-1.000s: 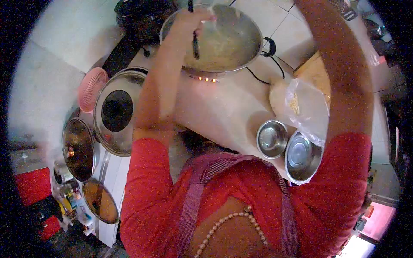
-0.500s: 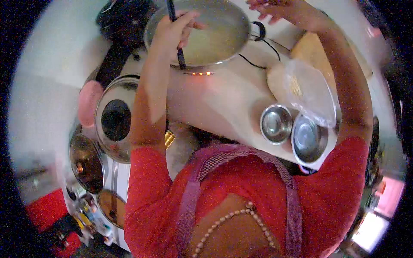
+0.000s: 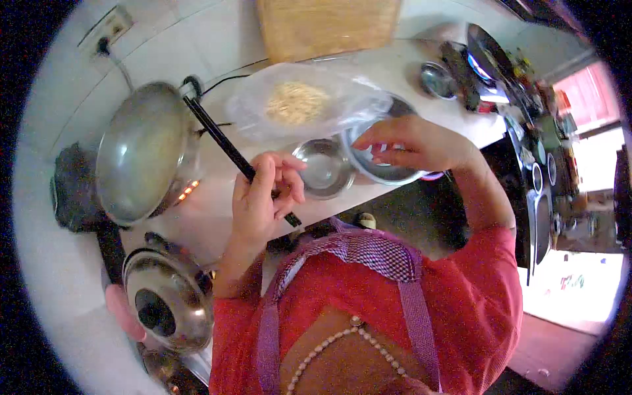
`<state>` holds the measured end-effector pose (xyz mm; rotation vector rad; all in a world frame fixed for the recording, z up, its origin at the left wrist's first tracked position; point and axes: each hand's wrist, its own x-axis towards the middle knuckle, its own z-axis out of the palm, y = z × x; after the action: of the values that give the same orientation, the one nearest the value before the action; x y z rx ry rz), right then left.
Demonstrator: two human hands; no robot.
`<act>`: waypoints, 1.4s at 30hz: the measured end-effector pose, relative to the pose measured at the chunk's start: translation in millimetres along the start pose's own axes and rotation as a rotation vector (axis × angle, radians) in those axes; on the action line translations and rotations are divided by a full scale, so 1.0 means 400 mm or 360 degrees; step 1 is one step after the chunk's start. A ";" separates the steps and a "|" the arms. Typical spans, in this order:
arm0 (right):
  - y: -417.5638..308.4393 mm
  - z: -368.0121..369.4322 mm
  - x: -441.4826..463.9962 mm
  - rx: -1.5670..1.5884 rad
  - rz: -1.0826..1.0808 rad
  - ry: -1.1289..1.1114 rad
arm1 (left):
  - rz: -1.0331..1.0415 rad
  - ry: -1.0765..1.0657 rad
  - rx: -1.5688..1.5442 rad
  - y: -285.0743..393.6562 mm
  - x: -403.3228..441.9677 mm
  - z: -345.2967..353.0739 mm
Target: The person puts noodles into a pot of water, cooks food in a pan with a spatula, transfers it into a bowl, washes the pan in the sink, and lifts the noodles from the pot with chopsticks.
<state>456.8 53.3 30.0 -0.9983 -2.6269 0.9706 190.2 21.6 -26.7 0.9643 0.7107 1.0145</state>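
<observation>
My left hand [image 3: 266, 194] is closed round a long black utensil [image 3: 220, 139], perhaps chopsticks, held at a slant in front of the counter. To its left is the wide steel pan [image 3: 148, 151], with orange lights at its base. Over the larger metal bowl [image 3: 385, 172] hangs my right hand [image 3: 411, 143], fingers apart and slightly curled, holding nothing visible. A smaller metal bowl [image 3: 322, 169] stands between the two hands. Behind the bowls lies a clear plastic bag [image 3: 247, 108] with pale pieces [image 3: 296, 103] in it.
A wooden board [image 3: 329, 26] leans at the back wall. A lidded pot [image 3: 168, 299] is at the lower left. A glass bowl [image 3: 438, 80] and a dark pan [image 3: 490, 52] are at the back right. A black cord runs behind the bag.
The view has turned right, towards the bag and bowls. My left hand has moved away from the pan with the black utensil, and my right hand has come over the larger bowl.
</observation>
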 end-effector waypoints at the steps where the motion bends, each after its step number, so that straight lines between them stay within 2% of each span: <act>1: 0.011 -0.006 -0.054 -0.0005 0.0045 0.0055 | -0.0042 -0.0040 -0.0022 -0.025 0.010 0.037; 5: 0.107 -0.069 -0.328 -0.0161 0.0237 0.0286 | -0.0280 -0.0109 0.0002 -0.179 0.086 0.268; 8: 0.208 -0.129 -0.582 0.0059 0.0579 0.0446 | -0.0336 -0.0203 0.0008 -0.314 0.150 0.474; 11: 0.356 -0.193 -0.842 0.0068 0.0787 0.0848 | -0.0467 -0.0189 -0.0143 -0.473 0.231 0.680; 12: 0.421 -0.219 -0.928 -0.0088 0.0798 0.1026 | -0.0513 -0.0177 -0.0165 -0.512 0.257 0.746; 14: 0.540 -0.270 -1.080 -0.0317 0.1035 0.1357 | -0.0615 -0.0174 -0.0231 -0.568 0.289 0.885; 16: 0.580 -0.363 -1.153 -0.0578 0.1176 0.1381 | -0.0684 -0.0233 -0.0263 -0.615 0.334 0.973; 19: 0.765 -0.468 -1.257 -0.0927 0.0996 0.1486 | -0.0626 -0.0288 -0.0224 -0.668 0.386 1.088; 22: 0.948 -0.550 -1.286 -0.1292 0.1112 0.1178 | -0.0643 -0.0269 -0.0232 -0.694 0.441 1.171; 24: 1.074 -0.585 -1.291 -0.1273 0.1457 0.1030 | -0.0622 -0.0318 -0.0302 -0.721 0.484 1.215; 25: 1.114 -0.606 -1.292 -0.1105 0.1567 0.0894 | -0.0640 -0.0208 -0.0244 -0.731 0.505 1.239; 28: 1.172 -0.635 -1.281 -0.0981 0.1635 0.0765 | -0.0476 -0.0185 -0.0094 -0.769 0.582 1.302; 29: 1.170 -0.643 -1.284 -0.1397 0.1481 0.0476 | -0.0381 -0.0269 -0.0125 -0.784 0.610 1.317; 30: 1.202 -0.638 -1.279 -0.1255 0.1497 0.0652 | -0.0395 -0.0267 -0.0162 -0.803 0.641 1.335; 32: 1.263 -0.667 -1.290 -0.1588 0.1737 0.0365 | -0.0446 -0.0248 -0.0226 -0.837 0.694 1.373; 36: 1.227 -0.853 -1.339 -0.2158 0.1471 0.0410 | -0.0325 -0.0225 -0.0105 -0.885 0.799 1.449; 38: 1.077 -0.916 -1.385 -0.1972 0.0877 0.0591 | -0.0234 -0.0195 -0.0050 -0.903 0.833 1.474; 40: 1.048 -0.981 -1.441 -0.1792 0.0807 0.0580 | -0.0153 -0.0140 0.0026 -0.925 0.875 1.510; 42: 1.038 -1.022 -1.492 -0.1512 0.0976 0.0607 | -0.0154 -0.0199 0.0088 -0.949 0.905 1.542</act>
<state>1283.2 114.4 126.6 -1.9901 -2.4184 -0.5101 990.7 79.5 -133.3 1.0224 0.6770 0.8463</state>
